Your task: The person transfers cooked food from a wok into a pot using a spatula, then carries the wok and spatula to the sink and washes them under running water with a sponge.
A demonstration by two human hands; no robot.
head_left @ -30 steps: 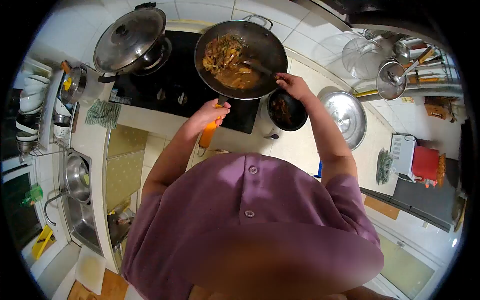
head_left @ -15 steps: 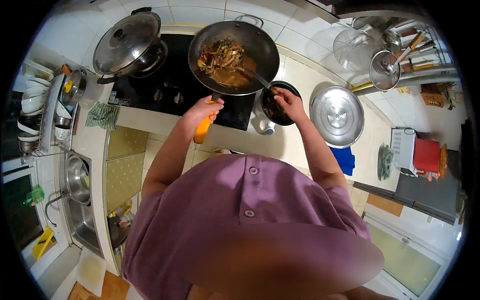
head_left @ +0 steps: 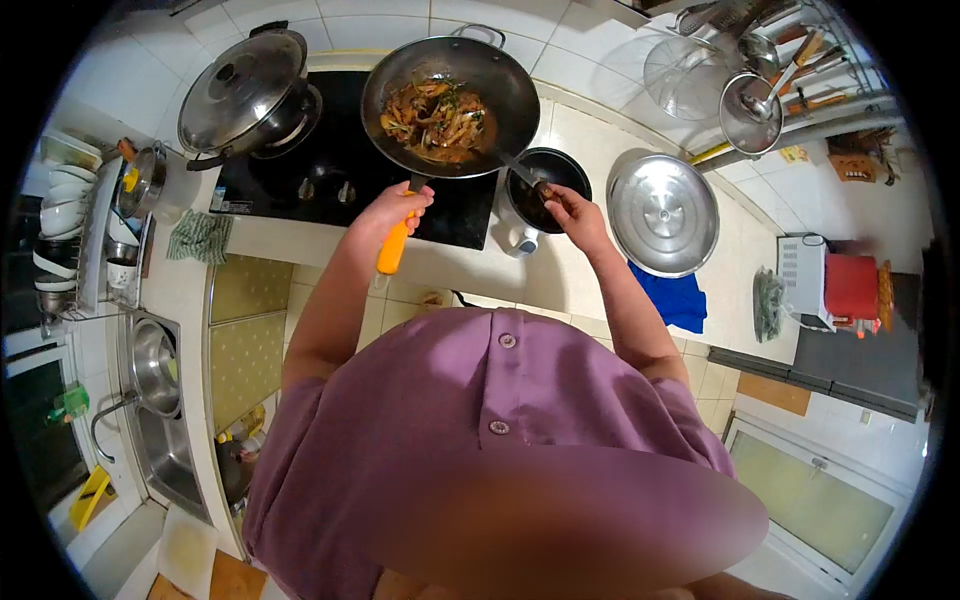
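My left hand [head_left: 390, 216] is wrapped round the orange handle of a wok [head_left: 518, 100], which sits at the back of the black stove [head_left: 275, 195]. Sliced food with bits of green [head_left: 440, 115] lies in brown sauce inside the wok. Between its fingers my right hand [head_left: 578, 218] grips the dark handle of a spatula [head_left: 514, 166]. The metal shaft slants over the wok's right rim, its tip low by the sauce. Under that handle stands a dark-lined pot [head_left: 570, 165] with a pale handle; its contents are hard to make out.
A lidded pot [head_left: 240, 95] stands on the left of the stove. To the right are a round metal lid [head_left: 664, 215] and a blue cloth [head_left: 672, 302]. A striped cloth [head_left: 200, 237] lies on the left counter, near the sink [head_left: 165, 450]. Utensils hang from a wall rail.
The food in the wok is heaped differently, gathered more toward the middle. Both hands remain on their handles. The whole view has shifted slightly, so the wok and counter appear higher and further left.
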